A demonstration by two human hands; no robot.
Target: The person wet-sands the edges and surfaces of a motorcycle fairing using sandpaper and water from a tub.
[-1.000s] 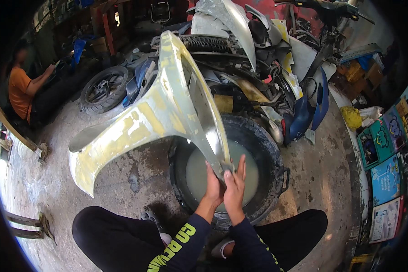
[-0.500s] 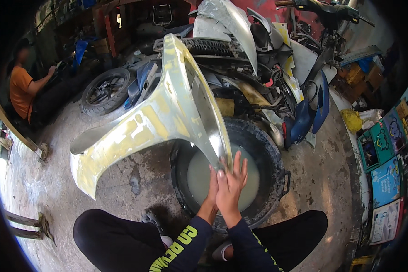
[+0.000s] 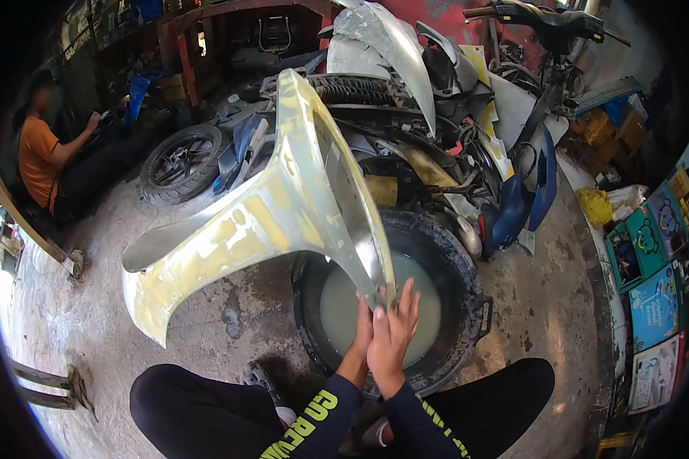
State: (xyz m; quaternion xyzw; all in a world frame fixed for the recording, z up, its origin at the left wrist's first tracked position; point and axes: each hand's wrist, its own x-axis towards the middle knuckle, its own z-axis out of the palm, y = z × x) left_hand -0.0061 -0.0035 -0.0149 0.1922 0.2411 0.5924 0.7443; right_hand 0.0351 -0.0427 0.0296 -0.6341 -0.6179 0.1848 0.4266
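A car fender (image 3: 249,222), silver-grey with yellowish filler patches, stands tilted up in front of me over a black tub (image 3: 305,321). Its narrow lower end sits between my two hands, above the tub's cloudy water (image 3: 429,310). My left hand (image 3: 360,336) is against the left side of that end, its fingers partly hidden. My right hand (image 3: 392,336) presses against it from the right, fingers stretched upward and the thumb near the tip. The palms come close together below the fender's end.
Behind the tub lies a heap of vehicle parts (image 3: 406,153), with a wheel (image 3: 180,164) to its left. A person in an orange shirt (image 3: 40,157) sits at the far left. Boxes (image 3: 654,306) line the right side. A wooden stool's legs (image 3: 50,386) show at lower left.
The fender and both hands have come down slightly toward me, with the hold looking the same. The whole view has shifted a little.
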